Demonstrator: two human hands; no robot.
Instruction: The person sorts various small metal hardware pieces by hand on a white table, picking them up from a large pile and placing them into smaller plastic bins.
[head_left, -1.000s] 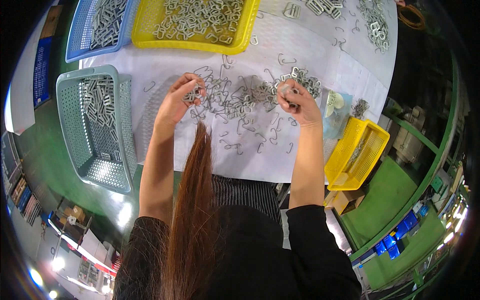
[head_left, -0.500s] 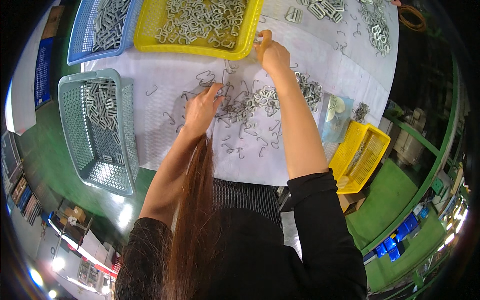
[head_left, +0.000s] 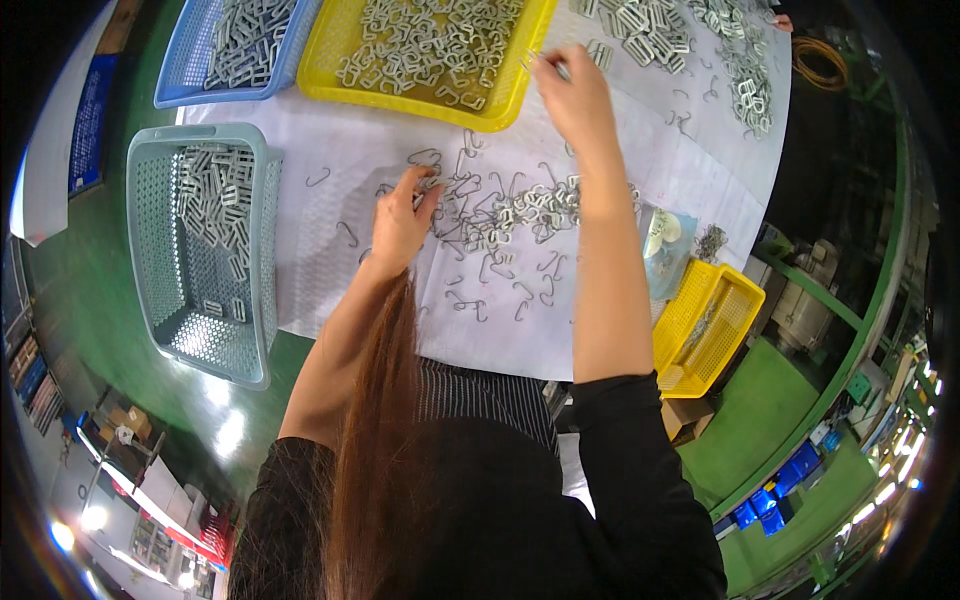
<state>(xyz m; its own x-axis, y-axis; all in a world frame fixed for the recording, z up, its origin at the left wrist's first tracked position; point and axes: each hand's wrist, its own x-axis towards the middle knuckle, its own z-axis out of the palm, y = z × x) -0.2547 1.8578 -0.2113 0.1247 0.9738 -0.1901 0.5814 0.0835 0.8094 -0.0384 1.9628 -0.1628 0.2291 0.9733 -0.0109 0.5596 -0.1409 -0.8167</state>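
My left hand point(head_left: 400, 225) is low over the table, with thumb and fingers bent together at the left end of a heap of metal pieces. Thin wire hooks point(head_left: 465, 190) lie around its fingertips, and what is between them is hard to make out. Beside the right rim of a yellow basket point(head_left: 405, 100), my right hand point(head_left: 578, 100) is raised with its fingers pinched on a small metal piece point(head_left: 533, 62). That basket holds many small bent metal loops point(head_left: 430, 45). Metal buckles with hooks point(head_left: 530, 208) spread between my arms, partly hidden by my right forearm.
A grey-blue basket point(head_left: 270, 300) with flat metal buckles stands left; a blue basket point(head_left: 180, 85) stands behind it. Buckle piles point(head_left: 640, 30) lie far right. A clear plastic bag point(head_left: 668, 255) and small yellow basket point(head_left: 735, 340) sit at the right edge.
My right hand has moved slightly right and up along the yellow basket's rim. My left hand stays at the hooks, its fingers slightly shifted. The whole view has shifted a little.
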